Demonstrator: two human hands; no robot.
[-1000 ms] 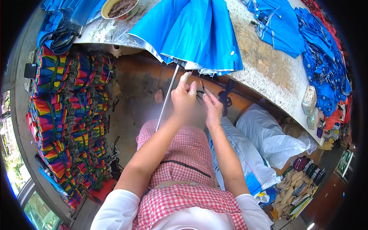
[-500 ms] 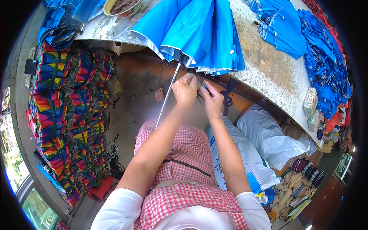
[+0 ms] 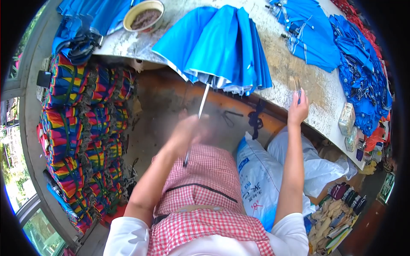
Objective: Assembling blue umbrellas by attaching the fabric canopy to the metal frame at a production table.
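Note:
A partly gathered blue umbrella [image 3: 218, 47] with a silver lining lies over the table edge, its ribs' ends hanging past it. The metal shaft [image 3: 204, 100] slants down toward my lap. Smeared by motion, my left hand [image 3: 184, 133] is at the shaft's lower part; whether its fingers wrap the shaft cannot be made out. Out to the right, above the table's front edge, my right hand [image 3: 298, 112] is closed on a slim tool [image 3: 298, 90] with two thin prongs and dark blue handles. The tool is apart from the umbrella.
The worn white table [image 3: 282, 81] carries a bowl of brownish stuff [image 3: 145, 19] and folded blue umbrellas [image 3: 314, 38]. Bundled rainbow-coloured umbrellas [image 3: 66, 123] are stacked at left. White sacks [image 3: 260, 179] stand at right, beside a pile of cloth pieces [image 3: 331, 217].
My hands were close together at the canopy's edge. The right has swung out to the right with the tool; the left has dropped down to the shaft. The umbrella has shifted slightly.

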